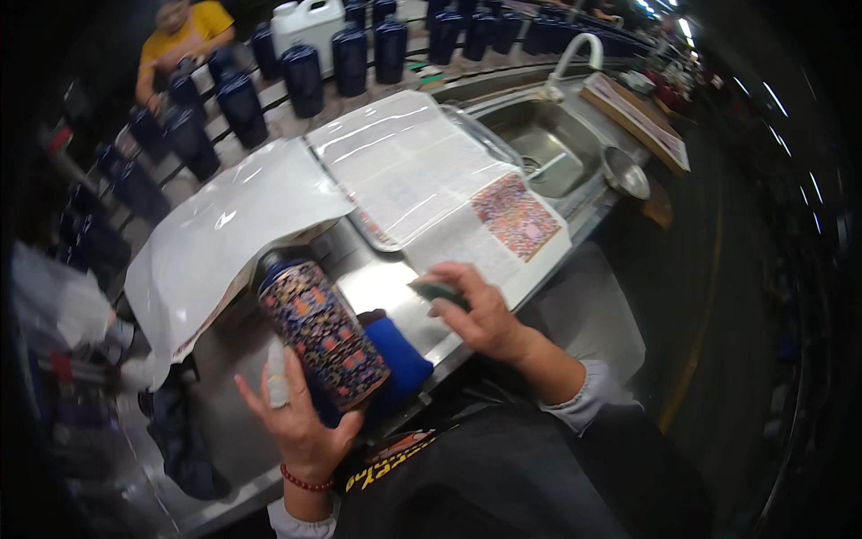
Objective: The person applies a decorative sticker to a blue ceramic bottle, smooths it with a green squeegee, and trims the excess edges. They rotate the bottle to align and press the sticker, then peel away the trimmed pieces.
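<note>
A dark blue bottle (325,337) covered in a colourful floral pattern lies tilted in front of me, its neck pointing away to the left. It rests partly on a bright blue cloth pad (400,357). My left hand (301,418) holds its near end, the thumb by the base and the fingers along the left side. One of those fingers is wrapped in white. To the right of the bottle and apart from it, my right hand (480,314) pinches a small dark green scraper-like piece (438,293) between thumb and fingers.
White sheets (395,162) cover much of the metal worktop, one with a printed floral patch (516,216). Beyond are a sink (543,135) with a white tap (579,54) and a metal bowl (626,172). Rows of dark blue bottles (303,81) line the back, near a yellow-shirted person (184,40).
</note>
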`<state>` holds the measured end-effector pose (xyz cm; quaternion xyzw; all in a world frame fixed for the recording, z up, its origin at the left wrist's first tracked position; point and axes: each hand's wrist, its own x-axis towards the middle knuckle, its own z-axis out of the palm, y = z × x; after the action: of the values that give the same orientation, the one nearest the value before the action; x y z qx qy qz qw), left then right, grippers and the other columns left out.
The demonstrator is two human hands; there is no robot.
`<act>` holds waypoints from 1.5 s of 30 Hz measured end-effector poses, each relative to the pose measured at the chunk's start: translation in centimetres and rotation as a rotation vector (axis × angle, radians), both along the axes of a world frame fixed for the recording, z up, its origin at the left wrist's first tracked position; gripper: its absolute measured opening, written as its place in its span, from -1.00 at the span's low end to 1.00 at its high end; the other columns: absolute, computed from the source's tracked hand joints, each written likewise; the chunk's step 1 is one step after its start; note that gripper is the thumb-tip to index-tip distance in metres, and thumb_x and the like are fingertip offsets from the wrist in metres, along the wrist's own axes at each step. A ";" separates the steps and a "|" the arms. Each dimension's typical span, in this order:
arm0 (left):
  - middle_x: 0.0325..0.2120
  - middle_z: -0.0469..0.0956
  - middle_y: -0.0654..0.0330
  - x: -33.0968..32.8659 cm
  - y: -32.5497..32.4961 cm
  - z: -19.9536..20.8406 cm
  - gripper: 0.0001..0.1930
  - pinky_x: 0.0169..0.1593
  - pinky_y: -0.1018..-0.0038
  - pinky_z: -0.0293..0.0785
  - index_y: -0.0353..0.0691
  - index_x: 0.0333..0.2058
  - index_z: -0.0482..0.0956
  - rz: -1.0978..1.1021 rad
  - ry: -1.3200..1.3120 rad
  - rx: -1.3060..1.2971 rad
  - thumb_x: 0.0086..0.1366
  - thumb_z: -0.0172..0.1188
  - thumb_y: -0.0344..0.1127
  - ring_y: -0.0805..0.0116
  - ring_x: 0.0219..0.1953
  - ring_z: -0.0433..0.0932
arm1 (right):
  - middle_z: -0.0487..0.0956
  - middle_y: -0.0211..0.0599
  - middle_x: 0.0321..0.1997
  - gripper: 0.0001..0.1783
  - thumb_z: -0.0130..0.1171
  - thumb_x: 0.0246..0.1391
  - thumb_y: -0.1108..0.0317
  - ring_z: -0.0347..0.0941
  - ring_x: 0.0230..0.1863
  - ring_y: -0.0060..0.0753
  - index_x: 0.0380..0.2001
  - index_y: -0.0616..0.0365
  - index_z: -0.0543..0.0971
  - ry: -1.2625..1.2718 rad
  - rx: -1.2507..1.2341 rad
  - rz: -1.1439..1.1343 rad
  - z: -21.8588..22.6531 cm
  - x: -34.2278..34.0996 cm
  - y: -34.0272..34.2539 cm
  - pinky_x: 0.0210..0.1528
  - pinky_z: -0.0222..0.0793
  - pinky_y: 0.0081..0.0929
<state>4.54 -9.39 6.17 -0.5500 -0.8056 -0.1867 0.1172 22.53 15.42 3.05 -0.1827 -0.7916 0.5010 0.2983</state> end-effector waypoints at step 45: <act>-0.10 0.50 0.11 -8.1 8.5 -0.1 -0.62 0.15 0.41 0.37 -0.36 0.02 0.41 0.002 -1.443 0.740 0.34 0.24 -0.28 0.37 -0.01 0.45 | 0.69 -0.19 -0.18 -0.66 0.30 0.20 0.25 0.64 -0.17 -0.38 -0.08 0.30 0.65 -0.571 0.315 1.373 15.3 -31.1 7.8 -0.05 0.60 -0.46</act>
<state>-3.56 -0.93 6.02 -0.2191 -0.5691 -0.7497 -0.2569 -8.55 23.22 18.38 0.2731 -0.8363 0.3883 -0.2743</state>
